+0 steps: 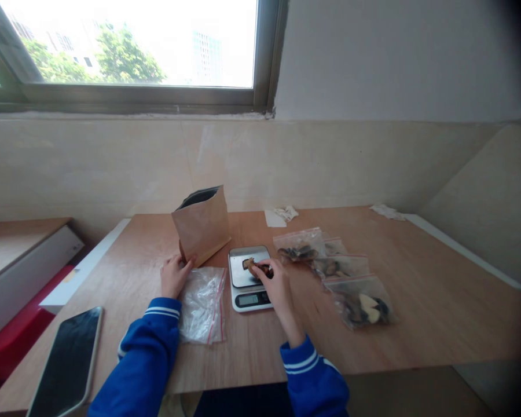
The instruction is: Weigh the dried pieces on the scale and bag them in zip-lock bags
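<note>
My right hand (278,285) is closed on a brown, shrivelled piece that looks like dried mushroom (254,269), just over the steel plate of a small kitchen scale (238,272). Whether the piece rests on the plate, I cannot tell. The scale's display (252,299) is too small to read. My left hand (174,275) has its thumb and fingers at the lower left corner of a brown paper bag (205,227), which stands upright with its mouth open. Beneath that wrist lies a stack of clear zip bags (202,304) with red seal strips.
Several zip bags holding dark and cream dried pieces (364,307) lie right of the scale. A phone (69,359) lies at the table's left front. Crumpled tissue (287,213) and a white card (275,218) are by the wall, with another tissue (387,212) at the far right.
</note>
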The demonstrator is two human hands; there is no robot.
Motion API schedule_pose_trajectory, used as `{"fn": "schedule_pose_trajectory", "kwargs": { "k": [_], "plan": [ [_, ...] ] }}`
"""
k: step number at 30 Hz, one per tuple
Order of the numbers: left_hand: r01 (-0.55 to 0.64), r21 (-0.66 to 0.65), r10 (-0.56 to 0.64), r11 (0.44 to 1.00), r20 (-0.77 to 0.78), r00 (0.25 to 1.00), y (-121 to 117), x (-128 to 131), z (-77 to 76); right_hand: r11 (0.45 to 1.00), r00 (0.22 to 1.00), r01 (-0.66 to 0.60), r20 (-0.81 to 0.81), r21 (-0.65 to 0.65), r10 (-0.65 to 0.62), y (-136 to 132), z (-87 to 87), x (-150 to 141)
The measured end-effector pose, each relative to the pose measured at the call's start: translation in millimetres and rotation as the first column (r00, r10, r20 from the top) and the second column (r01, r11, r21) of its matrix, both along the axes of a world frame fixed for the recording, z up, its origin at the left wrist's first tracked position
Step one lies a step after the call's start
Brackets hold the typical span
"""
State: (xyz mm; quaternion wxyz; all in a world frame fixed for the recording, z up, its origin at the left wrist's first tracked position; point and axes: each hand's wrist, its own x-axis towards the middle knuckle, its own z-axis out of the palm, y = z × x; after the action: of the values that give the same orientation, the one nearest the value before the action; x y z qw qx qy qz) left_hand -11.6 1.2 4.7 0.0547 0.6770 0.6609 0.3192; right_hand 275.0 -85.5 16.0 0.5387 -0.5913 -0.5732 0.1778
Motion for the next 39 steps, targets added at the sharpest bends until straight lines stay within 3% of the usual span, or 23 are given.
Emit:
{"fn": "schedule_pose_trajectory", "kwargs": {
  "k": [5,16,20,25,34,37,39],
  "plan": [
    [0.015,0.014,-0.015,1.0,-0.004,1.0,1,-2,-2.8,0.998,0.988,0.032,0.151,0.048,-0.039,9,5.1,0],
    [0.008,0.006,-0.008,1.0,0.04,0.999,0,0,-0.7,0.995,0.977,-0.083,0.199,0.049,0.072,2,14.9,-12],
    [0.009,-0.019,-0.008,1.0,0.055,0.998,1,0,-0.9,0.996,0.988,-0.003,0.155,0.085,-0.01,7,18.7,-6],
    [0.007,-0.036,-0.005,0.999,0.051,0.999,1,-1,-2.7,0.995,0.996,0.064,0.06,0.079,-0.069,32,20.9,12],
    [0.038,-0.022,-0.037,0.999,0.021,0.999,7,-6,-10.1,0.982,0.972,-0.186,0.141,-0.029,0.189,71,16.6,16],
    [0.046,-0.03,-0.045,0.999,0.009,0.999,8,-7,-11.1,0.985,0.976,-0.173,0.134,-0.017,0.173,68,17.6,15],
    [0.055,-0.029,-0.055,0.998,-0.002,0.998,8,-7,-12.1,0.99,0.984,-0.134,0.118,0.03,0.13,61,28.3,15]
  ]
}}
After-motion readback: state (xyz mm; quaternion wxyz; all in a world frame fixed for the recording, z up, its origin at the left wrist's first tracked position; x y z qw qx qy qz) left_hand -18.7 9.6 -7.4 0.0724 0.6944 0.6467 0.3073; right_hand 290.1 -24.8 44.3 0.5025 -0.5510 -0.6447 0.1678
